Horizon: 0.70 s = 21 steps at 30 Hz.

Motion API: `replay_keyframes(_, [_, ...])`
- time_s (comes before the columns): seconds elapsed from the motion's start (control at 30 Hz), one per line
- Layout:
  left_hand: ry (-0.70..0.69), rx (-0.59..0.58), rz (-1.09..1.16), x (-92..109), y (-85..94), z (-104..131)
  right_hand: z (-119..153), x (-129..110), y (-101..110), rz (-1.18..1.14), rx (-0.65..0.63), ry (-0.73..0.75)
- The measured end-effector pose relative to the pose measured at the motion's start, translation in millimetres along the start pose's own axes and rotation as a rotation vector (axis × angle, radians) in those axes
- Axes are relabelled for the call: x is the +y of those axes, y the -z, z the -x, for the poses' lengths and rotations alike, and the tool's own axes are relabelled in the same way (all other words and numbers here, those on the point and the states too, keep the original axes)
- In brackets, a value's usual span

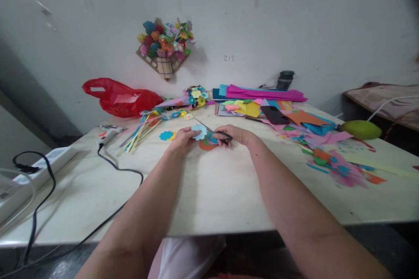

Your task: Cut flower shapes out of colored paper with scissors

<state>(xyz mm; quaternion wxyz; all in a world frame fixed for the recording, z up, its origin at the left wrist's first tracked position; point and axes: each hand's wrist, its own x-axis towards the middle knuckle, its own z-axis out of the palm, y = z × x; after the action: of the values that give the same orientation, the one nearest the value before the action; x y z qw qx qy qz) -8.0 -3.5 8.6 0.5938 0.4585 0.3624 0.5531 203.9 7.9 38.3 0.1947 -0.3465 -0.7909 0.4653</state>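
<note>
Watching through the head view, I have both hands working close together over the middle of the tabletop [222, 200]. Left hand [183, 137]: fingers pinched on a light-blue paper flower [199, 132], scalloped rim facing the right hand [236, 134]. Right hand: fingers closed round the black handles of the scissors [225, 134], blades pointing forward and left, past the flower's upper right edge. Can't tell whether the blades stand apart or touch the paper. Orange paper [205, 146] and teal paper [212, 137] show just below, partly behind the right hand; unclear whether held or lying loose. A blue paper flower [166, 135] lies left of the left hand, beside a yellow paper piece [173, 136]. I judge the step as trimming the light-blue flower's outline. As I see it, the next move calls for a steady pinch, the rim turned little by little into the blades, and left fingertips kept off the cutting line; thin paper likely bends if pushed.
</note>
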Motion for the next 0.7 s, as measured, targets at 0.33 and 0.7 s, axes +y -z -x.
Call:
replay_keyframes(0.33, [0.018, -0.002, 0.004, 2.9, -1.6, 2.7, 0.6, -0.7, 0.6, 0.034, -0.006, -0.019])
replay_keyframes(0.7, [0.019, -0.018, 0.002, 1.4, -0.6, 1.2, 1.5, -4.5, -0.1, 0.053, -0.004, -0.046])
